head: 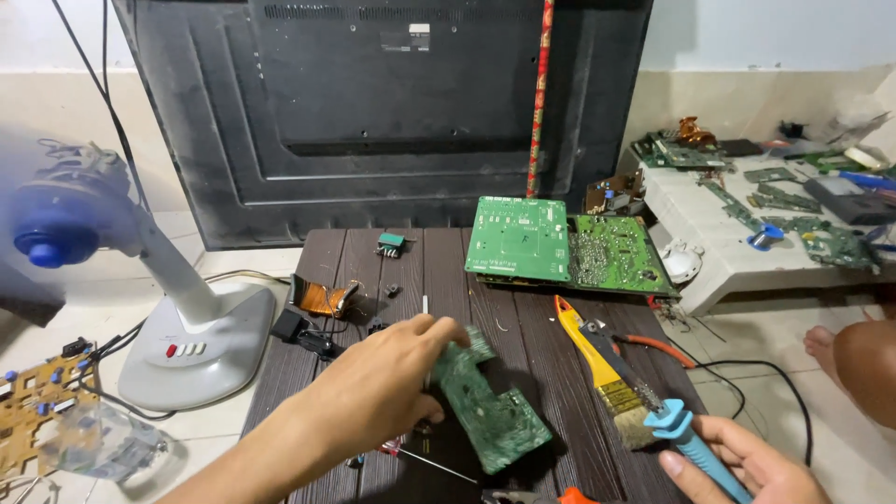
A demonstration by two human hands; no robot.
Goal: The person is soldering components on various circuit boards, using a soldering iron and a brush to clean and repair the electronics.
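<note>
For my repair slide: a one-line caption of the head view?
Left hand tilts a green circuit board over a dark table; right hand holds a soldering iron.

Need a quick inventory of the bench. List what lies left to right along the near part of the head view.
Tan circuit board → fan base → left hand → green circuit board → yellow-handled brush → soldering iron in right hand

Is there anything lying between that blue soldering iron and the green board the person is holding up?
Nothing visible blocks it. The soldering iron in the right hand sits just right of the circuit board held by the left hand. The yellow brush lies behind the iron's tip.
</note>
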